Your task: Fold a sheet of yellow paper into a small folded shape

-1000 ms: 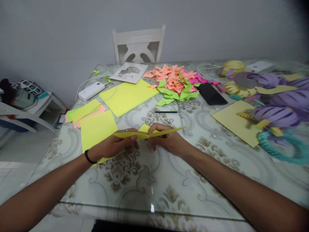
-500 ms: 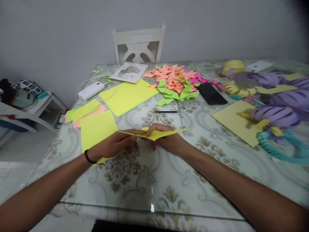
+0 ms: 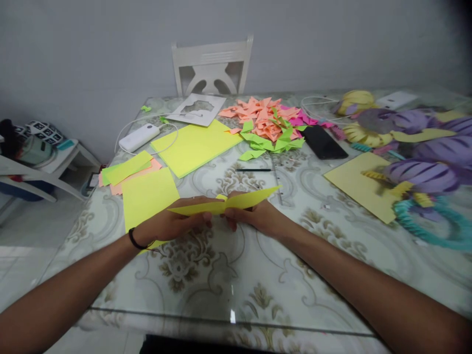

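Note:
Between both hands, above the table, is a piece of yellow paper (image 3: 250,199) with a crease near its middle and its two sides tilted up like wings. My left hand (image 3: 180,223) grips its left side, thumb in front and fingers behind. On the right part, my right hand (image 3: 254,214) pinches the paper close to the crease with the thumb on the near face. The fingers behind the paper are partly hidden. Under my left wrist, which wears a black band, lies a yellow sheet (image 3: 149,194) on the table.
Beyond the hands lie a dark thin pen-like stick (image 3: 253,170), a stack of yellow paper (image 3: 195,147), a white power bank (image 3: 139,137) with a cable, folded paper pieces (image 3: 263,118) and a black phone (image 3: 324,142). Purple paper lanterns (image 3: 420,176) and a teal paper ring (image 3: 435,236) are right.
The yellow paper has tilted so that more of its near face shows. My right thumb has come to the front of the paper, and both hands have shifted only slightly.

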Demonstrator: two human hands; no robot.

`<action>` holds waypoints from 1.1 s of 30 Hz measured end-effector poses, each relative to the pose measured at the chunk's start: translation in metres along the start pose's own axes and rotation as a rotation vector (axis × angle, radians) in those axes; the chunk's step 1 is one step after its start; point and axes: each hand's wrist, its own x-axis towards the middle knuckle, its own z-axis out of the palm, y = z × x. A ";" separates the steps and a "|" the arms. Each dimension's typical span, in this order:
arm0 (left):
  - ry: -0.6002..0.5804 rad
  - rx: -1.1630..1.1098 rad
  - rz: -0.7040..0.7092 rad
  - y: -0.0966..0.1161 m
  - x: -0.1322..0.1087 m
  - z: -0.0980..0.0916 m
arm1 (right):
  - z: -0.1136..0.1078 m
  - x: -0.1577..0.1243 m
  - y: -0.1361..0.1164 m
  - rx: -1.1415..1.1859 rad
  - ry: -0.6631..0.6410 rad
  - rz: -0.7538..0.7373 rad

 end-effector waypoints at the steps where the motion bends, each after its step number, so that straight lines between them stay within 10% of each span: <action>1: 0.007 0.013 0.003 0.000 0.000 0.000 | 0.000 0.000 -0.001 -0.010 -0.002 0.007; 33: -0.012 0.049 0.058 0.004 0.001 -0.002 | -0.001 -0.001 0.002 -0.072 -0.016 -0.004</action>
